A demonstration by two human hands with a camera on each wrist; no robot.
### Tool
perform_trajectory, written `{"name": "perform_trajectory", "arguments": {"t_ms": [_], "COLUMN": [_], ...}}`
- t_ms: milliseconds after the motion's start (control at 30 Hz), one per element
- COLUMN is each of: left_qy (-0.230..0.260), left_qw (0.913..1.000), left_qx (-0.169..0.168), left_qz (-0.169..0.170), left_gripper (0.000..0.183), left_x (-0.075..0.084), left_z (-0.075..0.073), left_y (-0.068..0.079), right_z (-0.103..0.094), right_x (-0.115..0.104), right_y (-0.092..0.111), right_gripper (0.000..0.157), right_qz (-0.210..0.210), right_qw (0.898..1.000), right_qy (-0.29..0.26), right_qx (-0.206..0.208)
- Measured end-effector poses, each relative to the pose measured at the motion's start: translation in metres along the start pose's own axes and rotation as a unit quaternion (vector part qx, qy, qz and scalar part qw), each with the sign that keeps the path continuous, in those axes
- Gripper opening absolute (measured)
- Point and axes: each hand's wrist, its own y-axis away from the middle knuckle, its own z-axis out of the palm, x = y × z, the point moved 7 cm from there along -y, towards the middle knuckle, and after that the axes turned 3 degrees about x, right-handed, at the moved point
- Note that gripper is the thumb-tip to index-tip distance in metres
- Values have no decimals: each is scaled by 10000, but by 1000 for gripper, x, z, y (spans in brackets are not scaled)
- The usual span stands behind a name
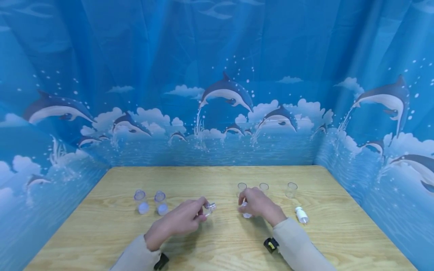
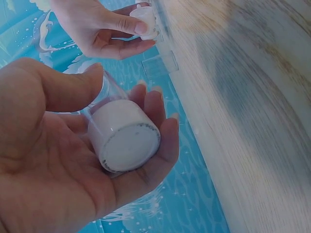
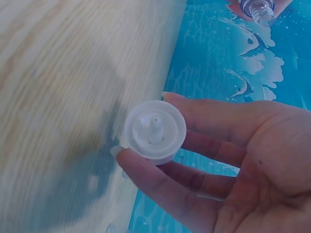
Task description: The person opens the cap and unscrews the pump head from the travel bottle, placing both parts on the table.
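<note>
My left hand (image 1: 179, 219) grips a small clear bottle (image 1: 211, 207) tilted above the middle of the table. In the left wrist view the whitish lower part of this bottle (image 2: 124, 133) faces the camera, with thumb and fingers curled round it. My right hand (image 1: 260, 205), to the right and apart from it, pinches a round white nozzle top (image 3: 155, 130) between thumb and fingertips. In the right wrist view its open underside shows, with a small stem in the middle. The bottle's threaded neck (image 3: 262, 13) appears at the top of that view.
Two clear bottles with whitish bottoms, a left one (image 1: 141, 202) and a right one (image 1: 161, 203), are at the left. Behind and right of my right hand are three clear caps, including the rightmost (image 1: 291, 190). A white nozzle top (image 1: 301, 215) lies on the wooden table (image 1: 217, 252).
</note>
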Motion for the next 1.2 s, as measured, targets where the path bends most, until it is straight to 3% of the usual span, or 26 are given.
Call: {"name": "perform_trajectory", "arguments": {"t_ms": [1200], "left_qy": [-9], "left_qw": [10000], "left_qx": [-6], "left_qz": [4], "left_gripper": [29], "left_x": [0], "left_z": [-1], "left_y": [0], "right_z": [10], "right_x": [0], "right_y": [-3], "right_gripper": [14], "right_qz": [-31], "right_qw": [9995], "right_qy": [307], "right_qx": [69]}}
